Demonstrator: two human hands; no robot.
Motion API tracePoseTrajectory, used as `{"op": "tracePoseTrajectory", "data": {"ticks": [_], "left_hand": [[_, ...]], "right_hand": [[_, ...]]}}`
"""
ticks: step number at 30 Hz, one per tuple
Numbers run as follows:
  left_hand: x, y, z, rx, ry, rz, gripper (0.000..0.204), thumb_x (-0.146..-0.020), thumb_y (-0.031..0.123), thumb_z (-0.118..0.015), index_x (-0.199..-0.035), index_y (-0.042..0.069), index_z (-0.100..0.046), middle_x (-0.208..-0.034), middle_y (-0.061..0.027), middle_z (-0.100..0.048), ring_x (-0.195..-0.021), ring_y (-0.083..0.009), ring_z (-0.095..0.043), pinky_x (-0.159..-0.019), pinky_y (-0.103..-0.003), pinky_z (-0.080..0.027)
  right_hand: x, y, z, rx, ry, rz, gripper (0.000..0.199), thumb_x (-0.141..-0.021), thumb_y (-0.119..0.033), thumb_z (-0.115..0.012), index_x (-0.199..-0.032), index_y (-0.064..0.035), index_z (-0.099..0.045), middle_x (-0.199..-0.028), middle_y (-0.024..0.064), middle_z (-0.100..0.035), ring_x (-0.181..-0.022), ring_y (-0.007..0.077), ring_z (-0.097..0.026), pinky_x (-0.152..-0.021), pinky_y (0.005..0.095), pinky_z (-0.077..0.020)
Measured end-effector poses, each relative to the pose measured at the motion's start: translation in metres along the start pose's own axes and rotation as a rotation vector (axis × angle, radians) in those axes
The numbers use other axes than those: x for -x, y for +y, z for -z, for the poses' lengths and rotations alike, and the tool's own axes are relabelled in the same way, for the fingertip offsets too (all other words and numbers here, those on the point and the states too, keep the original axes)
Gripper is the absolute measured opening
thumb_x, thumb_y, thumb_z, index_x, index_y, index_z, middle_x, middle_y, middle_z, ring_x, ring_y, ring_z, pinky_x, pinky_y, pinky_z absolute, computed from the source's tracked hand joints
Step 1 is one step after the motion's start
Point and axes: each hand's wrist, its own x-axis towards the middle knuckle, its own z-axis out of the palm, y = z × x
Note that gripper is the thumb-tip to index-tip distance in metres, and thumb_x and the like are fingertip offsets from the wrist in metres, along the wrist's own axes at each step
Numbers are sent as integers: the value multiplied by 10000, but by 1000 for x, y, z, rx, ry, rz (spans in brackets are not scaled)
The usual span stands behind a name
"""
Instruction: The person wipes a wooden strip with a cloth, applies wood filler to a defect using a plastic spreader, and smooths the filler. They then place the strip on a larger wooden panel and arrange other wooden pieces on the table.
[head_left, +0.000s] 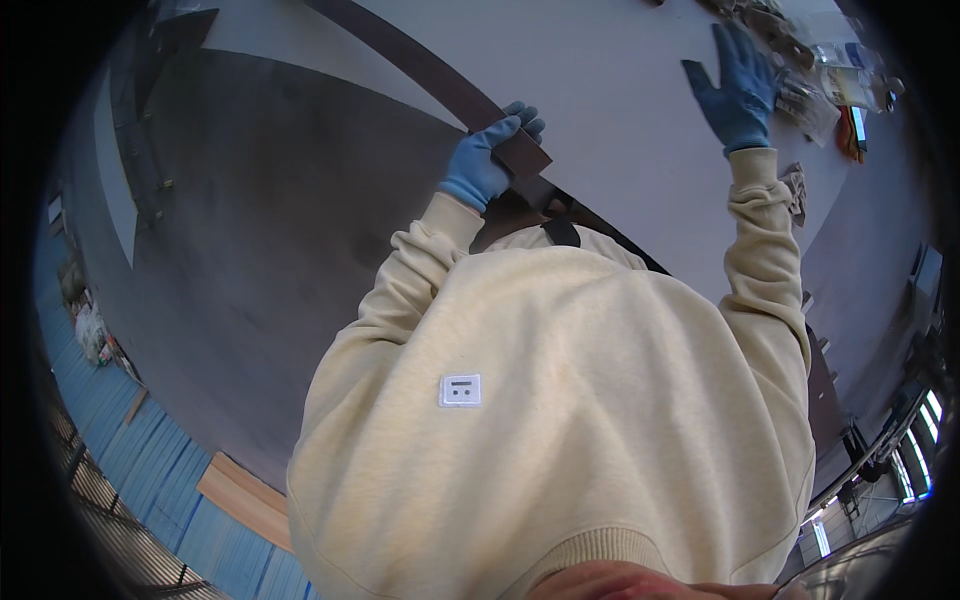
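Observation:
In a blue glove, my left hand [482,162] is closed round the near end of a long, narrow dark-brown strip [430,68]. The strip runs away from me to the far left, over the edge of the pale tabletop [610,110]. My right hand [740,88], gloved in blue too, is stretched out over the right part of the table. Its fingers are spread and nothing shows in them. Close beside it lie clear plastic bags [805,105] and other small items.
A wide dark panel [260,200] fills the left side. At the far right, a clutter includes an orange-and-black object [853,135] with a lit blue face. A crumpled beige cloth [797,192] lies by my right sleeve. Light wooden boards [245,500] rest lower left.

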Motion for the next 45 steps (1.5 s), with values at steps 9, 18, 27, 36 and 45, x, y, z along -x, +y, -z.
{"op": "tracePoseTrajectory", "data": {"ticks": [9, 18, 27, 36, 45], "left_hand": [[-11, 9, -16, 37, 14, 58, 357, -965, 35, -685, -1309, -18, -605, -1291, -179, -689, -1226, -330, -656, -1090, -459, -534], [-20, 52, -26, -86, 16, 125, 268, -969, 275, -771, -1134, 76, -700, -1092, -64, -739, -1021, -206, -687, -921, -379, -563], [-132, 287, 33, 76, 205, -126, 276, -883, 329, -828, -1037, 124, -727, -1024, -75, -761, -943, -302, -725, -855, -445, -617], [-111, 207, -25, -38, 31, 20, 515, -862, 525, -806, -1127, 101, -683, -944, -67, -700, -968, -330, -666, -1090, -626, -447], [-11, 46, -139, -62, -917, 26, 441, -837, 234, -744, -1253, 90, -739, -1097, -67, -784, -1344, -354, -596, -1290, -699, -92]], "right_hand": [[50, -213, 33, -1027, -240, -957, 727, -942, -307, -766, -1512, 33, -469, -1436, 202, -611, -1354, 330, -578, -1122, 423, -477], [68, -234, -2, -1826, -408, -1614, 334, -970, -165, -725, -1236, 25, -654, -1063, 112, -740, -934, 230, -728, -847, 376, -605], [66, -233, 64, -1584, -216, -1550, 290, -962, -76, -691, -1217, 57, -652, -1100, 121, -719, -960, 210, -700, -864, 359, -590], [169, -216, 110, -728, 134, -1121, 751, -901, -44, -776, -1564, 7, -427, -1167, 135, -701, -1036, 179, -669, -979, 312, -546], [306, -213, 265, 90, -301, -1006, 925, -811, -287, -850, -1581, -55, -392, -1556, 195, -500, -1438, 396, -468, -1207, 501, -363]]}}
